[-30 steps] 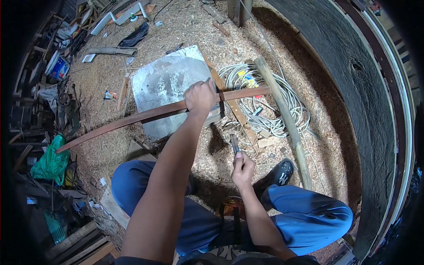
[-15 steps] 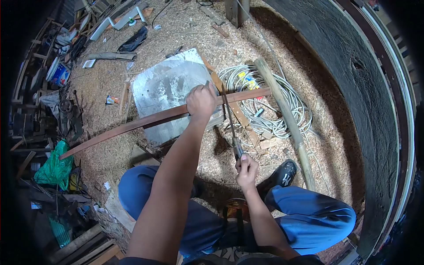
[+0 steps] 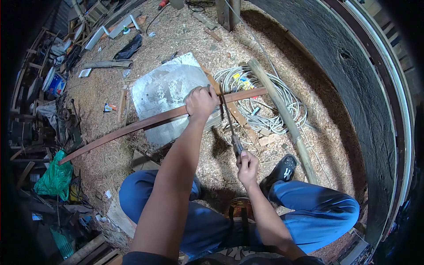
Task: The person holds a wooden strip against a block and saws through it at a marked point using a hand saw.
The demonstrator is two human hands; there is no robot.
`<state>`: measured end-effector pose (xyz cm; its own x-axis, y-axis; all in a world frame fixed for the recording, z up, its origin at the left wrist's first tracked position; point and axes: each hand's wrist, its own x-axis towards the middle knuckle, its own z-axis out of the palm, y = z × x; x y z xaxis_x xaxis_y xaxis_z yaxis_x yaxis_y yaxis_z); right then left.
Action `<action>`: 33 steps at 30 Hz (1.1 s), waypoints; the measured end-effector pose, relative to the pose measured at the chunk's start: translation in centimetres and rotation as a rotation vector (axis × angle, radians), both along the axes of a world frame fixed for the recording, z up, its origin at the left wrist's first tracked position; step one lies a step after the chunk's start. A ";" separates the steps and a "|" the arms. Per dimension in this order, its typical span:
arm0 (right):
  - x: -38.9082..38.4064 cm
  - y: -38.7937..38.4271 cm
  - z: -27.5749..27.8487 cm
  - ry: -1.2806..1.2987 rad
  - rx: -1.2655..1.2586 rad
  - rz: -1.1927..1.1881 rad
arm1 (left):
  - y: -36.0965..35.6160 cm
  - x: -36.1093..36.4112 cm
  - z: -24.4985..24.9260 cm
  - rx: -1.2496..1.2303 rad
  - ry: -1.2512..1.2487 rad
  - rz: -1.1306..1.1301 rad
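Observation:
My left hand (image 3: 201, 103) is closed around a long reddish wooden strip (image 3: 145, 124), pressing it over a metal-covered block (image 3: 152, 90). A dark point sticks up at the fingers; what it belongs to I cannot make out. In my right hand (image 3: 248, 168) is the handle of a handsaw (image 3: 229, 117), its fingers wrapped round it. The thin blade crosses the strip just right of my left hand. How deep the teeth sit in the wood is not visible. The strip's right end reaches a round wooden pole (image 3: 282, 108).
A coil of grey cable (image 3: 297, 104) lies under the pole on shavings. A green plastic bag (image 3: 55, 179) sits at the strip's left end, among scrap piles. A large dark plank or beam (image 3: 349, 75) curves along the right. My shoe (image 3: 282, 171) is near the pole's lower end.
The whole view has shifted slightly. Both hands keep their holds, and the saw still crosses the strip at about the same spot.

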<state>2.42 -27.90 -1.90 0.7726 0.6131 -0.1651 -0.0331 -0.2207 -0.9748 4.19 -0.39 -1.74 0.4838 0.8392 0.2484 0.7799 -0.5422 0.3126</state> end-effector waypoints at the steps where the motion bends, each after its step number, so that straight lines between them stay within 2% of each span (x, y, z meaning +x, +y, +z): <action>1: -0.1 -0.1 -0.3 -0.003 -0.001 -0.001 | 0.0 0.0 0.1 -0.005 -0.011 0.006; 6: -0.8 0.0 -1.6 0.093 0.036 -0.047 | -0.4 -0.3 1.2 -0.068 -0.053 0.032; 8: -0.9 0.0 -1.1 0.041 0.018 -0.023 | -0.2 -0.3 0.7 -0.072 -0.078 -0.022; 17: 0.6 -0.6 -1.1 -0.083 -0.061 0.052 | -0.3 0.2 -0.1 -0.036 -0.065 0.068; 21: 1.0 -0.5 -1.2 -0.018 -0.020 0.053 | -0.4 0.5 0.8 -0.025 -0.026 0.108; 25: 1.2 -0.9 -2.4 0.071 -0.004 0.028 | 0.1 0.4 0.1 -0.013 -0.011 0.012; 27: 1.2 -1.0 -2.7 0.012 -0.006 0.038 | 0.5 0.4 -0.1 -0.016 -0.003 -0.040; 29: 1.2 -1.1 -2.6 -0.022 -0.016 0.047 | 1.0 0.7 0.1 -0.121 0.123 -0.072; 31: 1.6 -0.9 -2.3 -0.060 -0.020 0.051 | 0.7 0.9 0.7 -0.084 0.099 -0.055; 33: 1.5 -1.1 -2.2 0.059 -0.007 0.033 | 0.5 0.8 0.4 -0.058 0.086 -0.038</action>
